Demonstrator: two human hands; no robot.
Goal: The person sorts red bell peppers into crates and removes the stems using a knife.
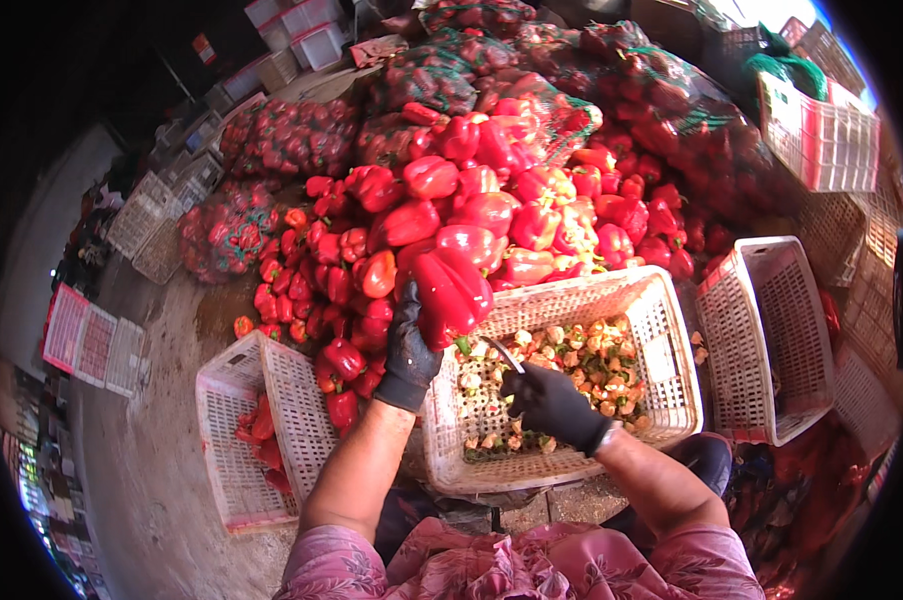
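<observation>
Both my hands wear dark gloves. My left hand (411, 349) holds a large red bell pepper (451, 292), its green stem end turned down towards the right. My right hand (552, 401) grips a curved metal blade (505, 355), whose tip is close to the pepper's stem end; whether it touches cannot be told. Below both hands stands a white plastic crate (432, 450) with cut pepper cores and green stems (609, 360) lying on its slotted floor. Just beyond the crate rises a big heap of loose red bell peppers (481, 210).
At the left a white crate (230, 442) holds some red peppers; another crate (766, 337) stands at the right. Mesh sacks of red peppers (294, 139) are piled behind the heap. Stacked crates (819, 135) stand at the far right, more (95, 341) at the left.
</observation>
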